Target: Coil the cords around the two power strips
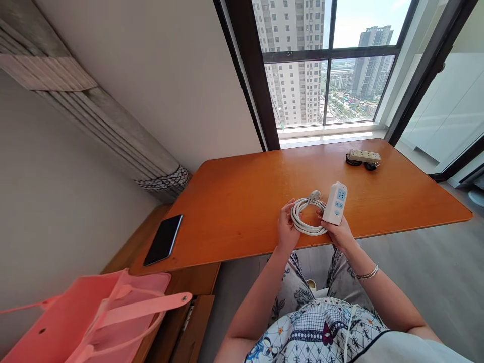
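Observation:
Above the near edge of the orange-brown table, my right hand [339, 231] grips a white power strip [335, 203] by its lower end. The strip is tilted upright, with its pale-blue socket faces toward me. Its white cord [310, 232] is wound into a round coil just left of it. My left hand [288, 227] is closed around the coil's left side, fingers partly hidden behind the loops. The plug [314, 196] sticks up at the top of the coil.
On the table [242, 201], a beige power strip [363, 156] with black cord lies at the far right. A black tablet [163, 240] rests near the left edge. A pink bag [86, 317] stands at lower left. Beyond the table is a window [328, 55].

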Demonstrator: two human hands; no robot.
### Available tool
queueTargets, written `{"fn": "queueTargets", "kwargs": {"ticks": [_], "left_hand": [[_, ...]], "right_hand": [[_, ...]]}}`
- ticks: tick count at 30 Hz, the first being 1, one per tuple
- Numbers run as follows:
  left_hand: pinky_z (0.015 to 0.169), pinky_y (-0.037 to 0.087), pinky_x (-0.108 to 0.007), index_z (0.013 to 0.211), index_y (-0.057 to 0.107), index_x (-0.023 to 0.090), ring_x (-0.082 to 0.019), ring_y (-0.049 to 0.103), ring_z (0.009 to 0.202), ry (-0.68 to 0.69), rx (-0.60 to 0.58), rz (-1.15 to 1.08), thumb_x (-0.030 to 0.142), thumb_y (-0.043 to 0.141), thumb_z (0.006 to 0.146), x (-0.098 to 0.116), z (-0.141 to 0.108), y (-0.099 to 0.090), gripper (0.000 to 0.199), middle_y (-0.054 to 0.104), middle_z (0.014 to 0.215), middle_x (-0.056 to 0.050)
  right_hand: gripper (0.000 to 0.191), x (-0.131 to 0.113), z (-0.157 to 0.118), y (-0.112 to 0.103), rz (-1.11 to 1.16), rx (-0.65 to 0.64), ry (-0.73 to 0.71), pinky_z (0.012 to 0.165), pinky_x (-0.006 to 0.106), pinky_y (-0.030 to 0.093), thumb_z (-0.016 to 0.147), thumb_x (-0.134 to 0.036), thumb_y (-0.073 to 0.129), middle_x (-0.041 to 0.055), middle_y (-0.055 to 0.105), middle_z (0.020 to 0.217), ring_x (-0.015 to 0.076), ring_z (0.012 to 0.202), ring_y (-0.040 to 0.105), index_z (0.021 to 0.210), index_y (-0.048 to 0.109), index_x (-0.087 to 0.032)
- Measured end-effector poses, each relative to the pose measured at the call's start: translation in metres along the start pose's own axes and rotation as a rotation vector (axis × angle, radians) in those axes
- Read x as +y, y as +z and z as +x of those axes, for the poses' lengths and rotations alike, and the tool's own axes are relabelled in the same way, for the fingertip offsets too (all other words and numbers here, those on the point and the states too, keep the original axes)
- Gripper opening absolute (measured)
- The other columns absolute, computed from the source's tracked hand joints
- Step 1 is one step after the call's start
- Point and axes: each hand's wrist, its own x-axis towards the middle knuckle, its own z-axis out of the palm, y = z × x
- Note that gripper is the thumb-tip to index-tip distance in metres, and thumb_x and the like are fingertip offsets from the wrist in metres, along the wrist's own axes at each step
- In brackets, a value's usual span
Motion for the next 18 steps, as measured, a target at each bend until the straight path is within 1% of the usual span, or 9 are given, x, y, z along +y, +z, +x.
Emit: {"fn": "queueTargets", "kwargs": {"ticks": [2, 3, 6, 8, 9, 12, 15, 18], "left_hand": [[0.083, 0.059, -0.032, 0.109, 0.060, 0.026, -0.018, 0.072, 0.097, -0.081, 0.049, -0.112, 0.033, 0.075, 0.082, 0.000, 0.000, 0.004, 0.032, 0.062, 0.135, -0.009], [0.082, 0.058, -0.031, 0.106, 0.059, 0.026, -0.017, 0.072, 0.094, -0.116, 0.073, -0.156, 0.033, 0.077, 0.079, 0.000, 0.000, 0.005, 0.033, 0.064, 0.132, -0.007], [0.080, 0.058, -0.028, 0.096, 0.056, 0.025, -0.015, 0.073, 0.085, -0.209, 0.145, -0.234, 0.031, 0.083, 0.072, 0.001, 0.001, 0.006, 0.037, 0.070, 0.103, 0.000], [0.077, 0.057, -0.027, 0.089, 0.056, 0.023, -0.015, 0.073, 0.080, -0.245, 0.182, -0.220, 0.032, 0.084, 0.069, 0.001, 0.002, 0.005, 0.035, 0.070, 0.087, 0.002], [0.075, 0.057, -0.027, 0.086, 0.056, 0.022, -0.015, 0.073, 0.079, -0.255, 0.192, -0.198, 0.032, 0.084, 0.069, 0.000, 0.002, 0.004, 0.034, 0.070, 0.082, 0.002], [0.071, 0.057, -0.028, 0.077, 0.058, 0.020, -0.016, 0.073, 0.075, -0.262, 0.205, -0.147, 0.032, 0.083, 0.066, -0.001, 0.003, 0.001, 0.030, 0.072, 0.077, 0.000], [0.067, 0.057, -0.029, 0.071, 0.060, 0.019, -0.017, 0.071, 0.069, -0.273, 0.214, -0.146, 0.033, 0.085, 0.062, -0.002, 0.005, 0.001, 0.030, 0.073, 0.073, -0.001], [0.064, 0.058, -0.029, 0.067, 0.061, 0.018, -0.017, 0.070, 0.064, -0.328, 0.167, -0.147, 0.034, 0.089, 0.056, -0.001, 0.008, 0.001, 0.034, 0.072, 0.068, -0.001]], "right_hand": [[0.074, 0.001, -0.001, 0.003, 0.015, 0.014, -0.016, 0.111, 0.049, 0.046, 0.053, -0.028, 0.093, 0.0065, 0.075, 0.114, 0.0279, 0.115, 0.067, 0.123, 0.067, -0.023], [0.074, 0.001, -0.002, 0.004, 0.025, 0.019, -0.027, 0.112, 0.049, 0.045, 0.054, -0.029, 0.093, 0.0063, 0.075, 0.113, 0.0275, 0.114, 0.067, 0.123, 0.067, -0.023], [0.076, 0.003, -0.005, 0.009, 0.039, 0.019, -0.066, 0.114, 0.048, 0.042, 0.055, -0.028, 0.092, 0.0054, 0.075, 0.112, 0.0270, 0.115, 0.066, 0.126, 0.065, -0.023], [0.077, 0.004, -0.006, 0.012, 0.037, 0.005, -0.077, 0.116, 0.049, 0.041, 0.056, -0.028, 0.091, 0.0052, 0.075, 0.110, 0.0272, 0.116, 0.066, 0.128, 0.064, -0.024], [0.077, 0.004, -0.006, 0.013, 0.035, 0.000, -0.079, 0.116, 0.050, 0.041, 0.056, -0.028, 0.091, 0.0056, 0.075, 0.110, 0.0276, 0.117, 0.066, 0.129, 0.064, -0.023], [0.078, 0.005, -0.007, 0.015, 0.042, 0.005, -0.081, 0.117, 0.052, 0.039, 0.057, -0.029, 0.091, 0.0067, 0.075, 0.112, 0.0286, 0.118, 0.065, 0.130, 0.063, -0.023], [0.078, 0.006, -0.007, 0.015, 0.055, 0.015, -0.080, 0.118, 0.052, 0.038, 0.057, -0.029, 0.091, 0.0064, 0.075, 0.112, 0.0276, 0.118, 0.065, 0.130, 0.063, -0.022], [0.078, 0.007, -0.007, 0.013, 0.058, 0.026, -0.079, 0.115, 0.050, 0.042, 0.057, -0.029, 0.091, 0.0063, 0.075, 0.112, 0.0269, 0.116, 0.067, 0.129, 0.063, -0.022]]}}
